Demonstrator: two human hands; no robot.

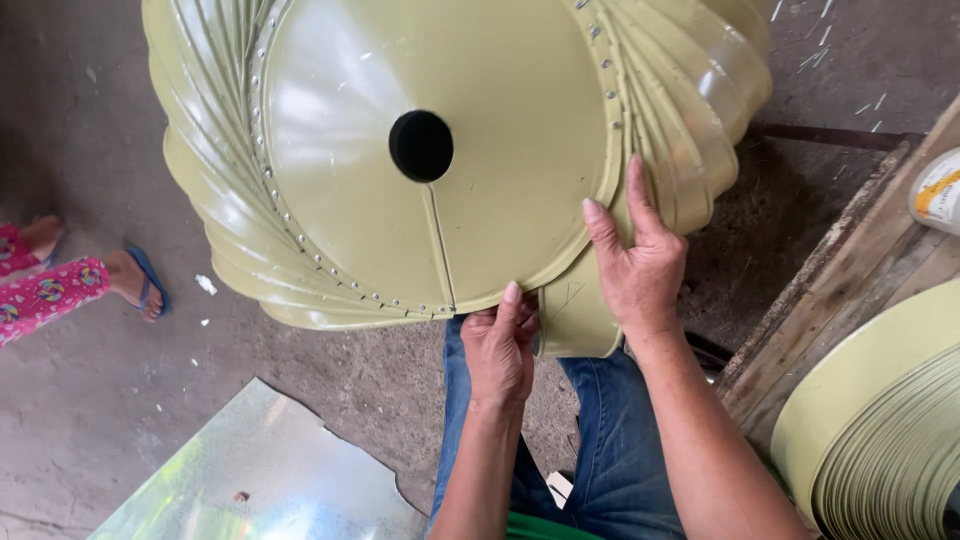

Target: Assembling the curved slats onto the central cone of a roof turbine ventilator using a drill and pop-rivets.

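Ribbed olive sheet-metal dome (340, 130), riveted

The turbine ventilator head (420, 150) is a big, rounded shell of pale olive-green painted sheet metal, held over the person's lap with its flat end facing the camera. That end is a shallow round cap disc (440, 230) with a dark round hole (421, 146) at its centre and one straight seam running from the hole down to the rim. A ring of small silver rivets (300, 240) follows the disc's edge. Curved, overlapping vanes (690, 120) sweep around the outside. One loose vane (578, 315) of the same colour sits at the lower rim, tucked partly under the disc.
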